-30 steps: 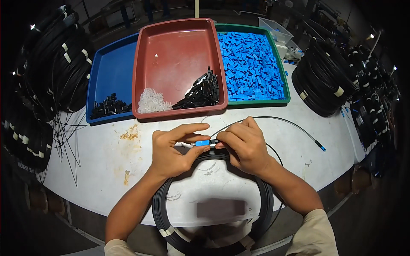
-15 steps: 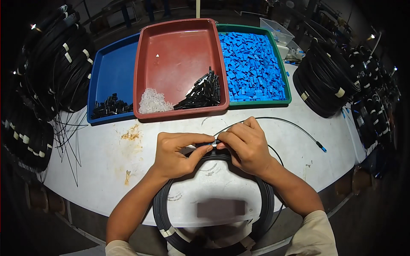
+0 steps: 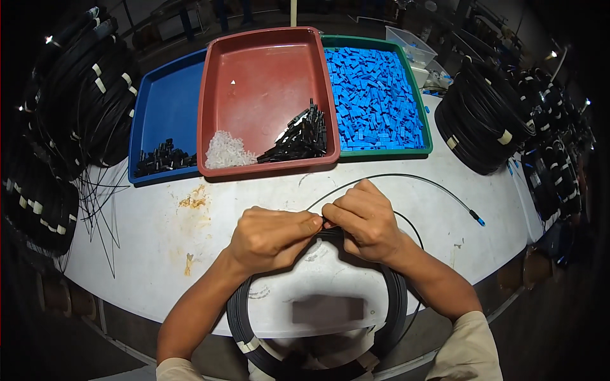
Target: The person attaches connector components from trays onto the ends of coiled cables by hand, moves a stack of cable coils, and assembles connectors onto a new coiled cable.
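My left hand (image 3: 270, 238) and my right hand (image 3: 368, 219) meet above the top of a coil of black cable (image 3: 240, 311). Both are closed, thumb and fingers pinched tip to tip around a small black cable connector (image 3: 326, 223). Fingers cover most of that piece; only a dark sliver shows. From behind my hands a thin black cable (image 3: 400, 175) arcs to the right. It ends in a blue-tipped connector (image 3: 478, 218) lying on the white table (image 3: 152, 254). The coil stands partly over the table's near edge, bound with pale tape (image 3: 249, 345).
Beyond my hands are a blue tray (image 3: 166, 101) with black parts, a red tray (image 3: 267, 70) with clear and black pieces, and a green tray (image 3: 427, 136) full of blue clips. Cable coils flank the table, at left (image 3: 82, 95) and right (image 3: 483, 120).
My left hand has rolled over, its fingers now curled and its thumb on top. The connector, partly visible before, is nearly covered. My right hand has shifted slightly downward.
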A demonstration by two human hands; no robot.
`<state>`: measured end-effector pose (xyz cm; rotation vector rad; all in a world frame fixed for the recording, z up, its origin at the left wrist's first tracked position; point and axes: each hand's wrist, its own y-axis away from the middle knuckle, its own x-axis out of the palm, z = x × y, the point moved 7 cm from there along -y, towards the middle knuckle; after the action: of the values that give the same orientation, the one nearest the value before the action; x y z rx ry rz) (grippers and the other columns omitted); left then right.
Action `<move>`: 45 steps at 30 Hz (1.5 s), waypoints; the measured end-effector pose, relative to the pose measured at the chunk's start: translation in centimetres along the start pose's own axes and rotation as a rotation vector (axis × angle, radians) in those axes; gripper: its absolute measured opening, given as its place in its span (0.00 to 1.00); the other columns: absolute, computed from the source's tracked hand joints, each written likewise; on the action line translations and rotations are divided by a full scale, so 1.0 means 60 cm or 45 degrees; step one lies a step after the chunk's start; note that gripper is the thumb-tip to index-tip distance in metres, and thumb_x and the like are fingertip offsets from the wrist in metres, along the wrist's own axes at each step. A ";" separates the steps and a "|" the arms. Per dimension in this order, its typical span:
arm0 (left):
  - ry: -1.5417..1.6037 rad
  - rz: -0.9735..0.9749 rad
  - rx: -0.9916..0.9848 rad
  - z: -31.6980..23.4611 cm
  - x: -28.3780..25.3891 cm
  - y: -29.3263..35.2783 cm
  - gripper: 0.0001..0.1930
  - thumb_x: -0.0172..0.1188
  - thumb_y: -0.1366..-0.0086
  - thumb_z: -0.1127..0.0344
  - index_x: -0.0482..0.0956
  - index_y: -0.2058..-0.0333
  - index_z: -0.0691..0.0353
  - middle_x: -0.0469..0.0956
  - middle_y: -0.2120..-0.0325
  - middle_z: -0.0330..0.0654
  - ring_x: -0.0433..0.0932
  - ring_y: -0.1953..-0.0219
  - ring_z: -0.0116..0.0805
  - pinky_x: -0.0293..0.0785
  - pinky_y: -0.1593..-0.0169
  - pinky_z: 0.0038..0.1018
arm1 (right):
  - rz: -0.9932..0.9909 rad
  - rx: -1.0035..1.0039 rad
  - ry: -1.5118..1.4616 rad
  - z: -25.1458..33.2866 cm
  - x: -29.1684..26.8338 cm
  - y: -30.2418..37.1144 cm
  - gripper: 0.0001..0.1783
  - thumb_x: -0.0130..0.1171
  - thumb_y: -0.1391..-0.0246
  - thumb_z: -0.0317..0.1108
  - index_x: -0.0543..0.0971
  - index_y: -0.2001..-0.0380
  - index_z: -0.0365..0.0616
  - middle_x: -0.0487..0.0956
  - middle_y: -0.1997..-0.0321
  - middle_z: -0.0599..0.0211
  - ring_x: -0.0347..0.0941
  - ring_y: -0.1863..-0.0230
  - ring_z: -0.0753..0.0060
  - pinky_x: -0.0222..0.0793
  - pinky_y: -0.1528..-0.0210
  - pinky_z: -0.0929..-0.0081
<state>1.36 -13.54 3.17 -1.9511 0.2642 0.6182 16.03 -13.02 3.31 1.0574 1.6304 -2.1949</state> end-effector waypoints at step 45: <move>-0.361 0.755 -0.193 -0.304 -0.040 0.190 0.21 0.68 0.41 0.54 0.83 0.47 0.34 0.77 0.42 0.25 0.73 0.39 0.26 0.71 0.41 0.25 | 0.198 1.161 -0.870 -0.230 -0.040 0.085 0.13 0.59 0.35 0.31 0.82 0.51 0.37 0.84 0.55 0.65 0.79 0.53 0.76 0.74 0.51 0.76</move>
<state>-0.15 -35.10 1.78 -1.8933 0.6410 1.3196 26.35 -3.04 -0.79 0.4167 0.2356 -2.7651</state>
